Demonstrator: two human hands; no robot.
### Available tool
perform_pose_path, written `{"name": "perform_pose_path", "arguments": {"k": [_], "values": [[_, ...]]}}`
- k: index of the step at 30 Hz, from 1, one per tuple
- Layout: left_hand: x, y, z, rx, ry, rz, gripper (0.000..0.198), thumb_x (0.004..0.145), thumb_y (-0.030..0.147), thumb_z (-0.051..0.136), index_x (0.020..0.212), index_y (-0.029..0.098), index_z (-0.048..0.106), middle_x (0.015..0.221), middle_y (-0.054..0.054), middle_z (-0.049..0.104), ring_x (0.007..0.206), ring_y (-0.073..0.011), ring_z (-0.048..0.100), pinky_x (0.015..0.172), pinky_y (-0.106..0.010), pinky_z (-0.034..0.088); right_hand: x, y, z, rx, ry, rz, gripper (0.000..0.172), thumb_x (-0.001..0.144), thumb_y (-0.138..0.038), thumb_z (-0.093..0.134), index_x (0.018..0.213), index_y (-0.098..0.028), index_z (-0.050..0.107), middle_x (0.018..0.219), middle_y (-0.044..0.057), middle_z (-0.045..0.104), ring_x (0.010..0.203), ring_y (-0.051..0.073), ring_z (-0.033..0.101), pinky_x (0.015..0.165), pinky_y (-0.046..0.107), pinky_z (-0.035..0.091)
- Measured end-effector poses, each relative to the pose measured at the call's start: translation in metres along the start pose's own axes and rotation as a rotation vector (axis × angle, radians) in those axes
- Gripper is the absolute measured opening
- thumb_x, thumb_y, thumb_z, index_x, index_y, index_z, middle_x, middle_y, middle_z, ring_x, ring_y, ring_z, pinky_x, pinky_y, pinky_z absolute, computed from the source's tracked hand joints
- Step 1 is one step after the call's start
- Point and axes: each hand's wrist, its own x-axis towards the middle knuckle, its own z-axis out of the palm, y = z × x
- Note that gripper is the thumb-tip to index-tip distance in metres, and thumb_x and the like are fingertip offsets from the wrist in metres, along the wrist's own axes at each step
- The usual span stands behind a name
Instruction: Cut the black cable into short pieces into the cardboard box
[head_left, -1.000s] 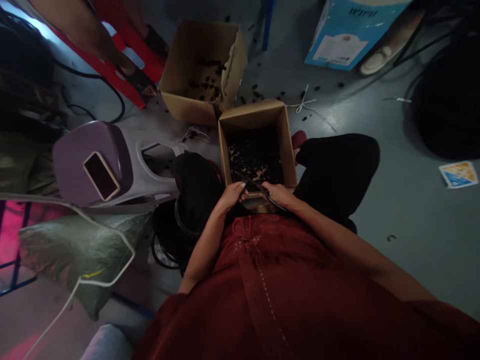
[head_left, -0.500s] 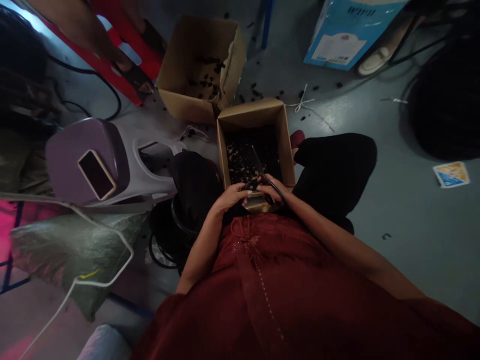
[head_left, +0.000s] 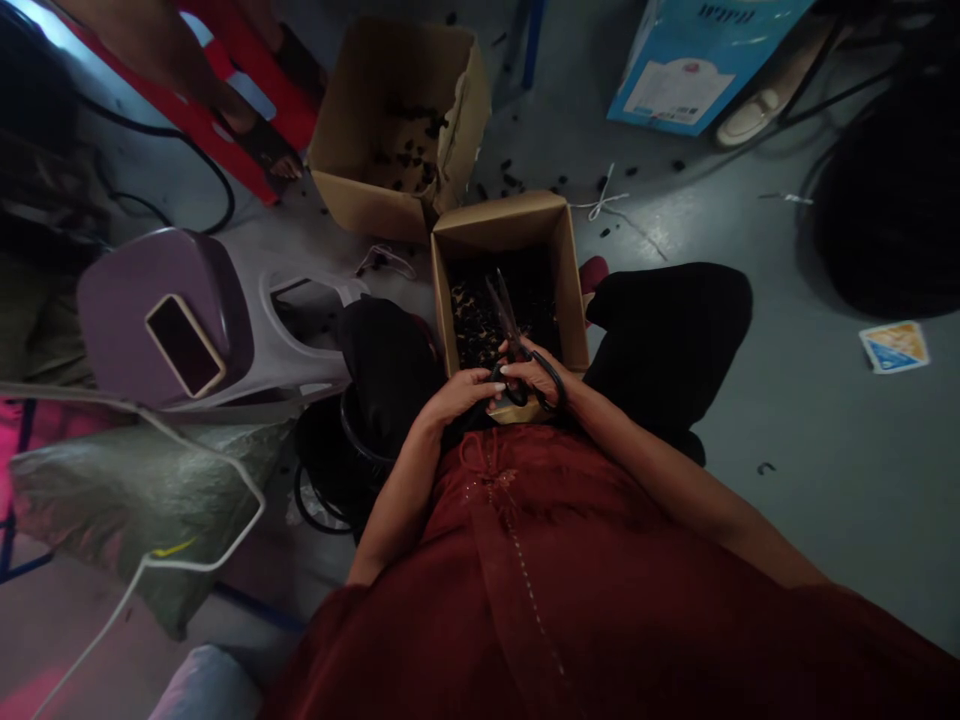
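Observation:
Scissors [head_left: 503, 307] with black handles are gripped in my right hand [head_left: 541, 372], blades slightly parted and pointing away from me over the cardboard box between my knees. My left hand [head_left: 459, 394] is closed on a small black piece [head_left: 496, 374], held close against the fingers of my right hand. What kind of piece it is I cannot make out. Below both hands stands the open cardboard box [head_left: 504, 217], holding many small black pieces [head_left: 474, 320].
A second cardboard box [head_left: 367, 208] touches the first at the far left. To the left are a purple-topped stool [head_left: 120, 310] with a phone [head_left: 185, 345] and a filled sack [head_left: 142, 480]. Another person's feet [head_left: 274, 155] rest by a red stool. Black bits and string [head_left: 602, 207] lie about the floor.
The scissors have swung slightly to the left, and their blades and handle loops now show apart. My left hand stays close to the right with the black piece. The view has shifted a little.

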Motion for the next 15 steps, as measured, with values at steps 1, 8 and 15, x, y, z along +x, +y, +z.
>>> {"name": "perform_pose_path", "arguments": {"k": [1,8,15], "values": [[0.0,0.0,0.0,-0.004,0.001,0.002,0.035,0.066,0.038,0.07,0.079,0.009,0.057,0.066,0.002,0.056,0.054,-0.007,0.05,0.058,-0.024,0.042,0.0,0.001,0.0,0.012,0.005,0.004,0.04,0.061,-0.026,0.067,0.097,-0.022,0.049,0.076,-0.006,0.055,0.054,0.007,0.05,0.049,0.021,0.042],[-0.002,-0.001,-0.002,0.006,-0.006,-0.012,0.031,0.07,0.039,0.066,0.075,0.01,0.056,0.063,0.001,0.056,0.052,-0.0074,0.051,0.055,-0.023,0.043,0.001,-0.004,0.004,0.066,0.007,0.038,0.044,0.059,-0.027,0.068,0.097,-0.023,0.047,0.076,-0.006,0.055,0.055,0.008,0.05,0.049,0.022,0.041],[-0.01,0.002,0.007,0.158,0.226,0.037,0.026,0.076,0.021,0.061,0.099,0.011,0.058,0.065,0.003,0.057,0.049,-0.0067,0.051,0.051,-0.02,0.043,0.011,0.0,0.001,0.16,0.131,0.034,0.044,0.057,-0.028,0.066,0.096,-0.024,0.045,0.065,-0.009,0.049,0.052,0.008,0.047,0.048,0.021,0.039]]}}
